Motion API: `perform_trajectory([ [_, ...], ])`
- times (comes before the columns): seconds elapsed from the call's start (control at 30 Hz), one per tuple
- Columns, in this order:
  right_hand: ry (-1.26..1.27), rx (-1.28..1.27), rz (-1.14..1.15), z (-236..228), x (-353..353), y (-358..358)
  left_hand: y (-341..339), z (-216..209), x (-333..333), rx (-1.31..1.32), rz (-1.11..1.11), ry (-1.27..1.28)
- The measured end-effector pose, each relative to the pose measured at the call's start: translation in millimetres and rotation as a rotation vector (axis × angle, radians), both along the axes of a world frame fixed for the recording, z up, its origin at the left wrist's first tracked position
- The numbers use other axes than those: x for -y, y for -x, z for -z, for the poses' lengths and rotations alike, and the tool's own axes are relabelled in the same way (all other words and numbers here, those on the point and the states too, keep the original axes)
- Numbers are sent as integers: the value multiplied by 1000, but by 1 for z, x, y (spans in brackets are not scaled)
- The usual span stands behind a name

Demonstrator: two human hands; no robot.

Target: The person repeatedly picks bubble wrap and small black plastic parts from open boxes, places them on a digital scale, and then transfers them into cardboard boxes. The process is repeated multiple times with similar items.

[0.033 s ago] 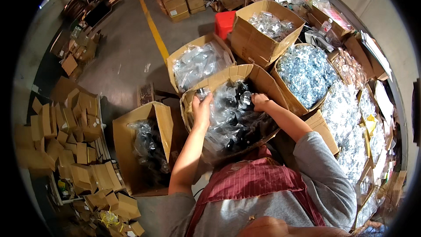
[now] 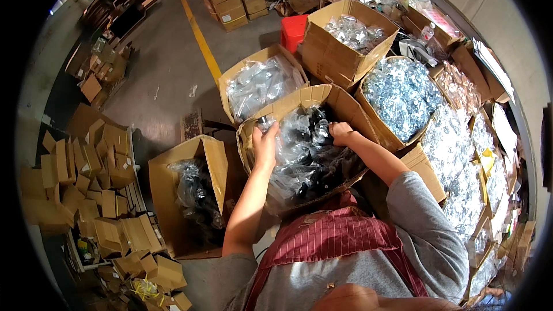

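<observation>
Both my hands are inside an open cardboard box [image 2: 253,158] in front of me. It is filled with black parts [image 2: 314,175] in clear plastic bags. My left hand [image 2: 266,147], at the box's left side, is closed around a small round-topped piece [image 2: 265,121], dark with a shiny rim. Its lower part is hidden by the fingers. On the right side, the curled fingers of my right hand [image 2: 341,133] touch a black part in clear plastic [image 2: 318,125]. Whatever lies between those fingertips is hidden.
To the left stands a cardboard box [image 2: 164,196] with more bagged black parts. Behind is a box of clear bags [image 2: 262,83]. A tall box [image 2: 328,52], a red bin [image 2: 294,31] and a box of bluish wrapped pieces [image 2: 400,98] stand farther back. Small cartons [image 2: 106,167] pile up at left.
</observation>
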State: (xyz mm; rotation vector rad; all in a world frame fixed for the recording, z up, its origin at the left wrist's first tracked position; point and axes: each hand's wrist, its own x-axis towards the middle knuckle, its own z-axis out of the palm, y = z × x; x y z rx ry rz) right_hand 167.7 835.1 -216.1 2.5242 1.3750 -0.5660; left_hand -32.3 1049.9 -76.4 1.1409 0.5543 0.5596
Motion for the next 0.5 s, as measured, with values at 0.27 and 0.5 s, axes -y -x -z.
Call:
perform_trajectory([
  [0.27,-364,-68,87,-28,0,-14,5,-3,-5,1,-69,123],
  [0.5,-624,-415,597,-13,2,-14,7,-15,-4,-119,-41,185],
])
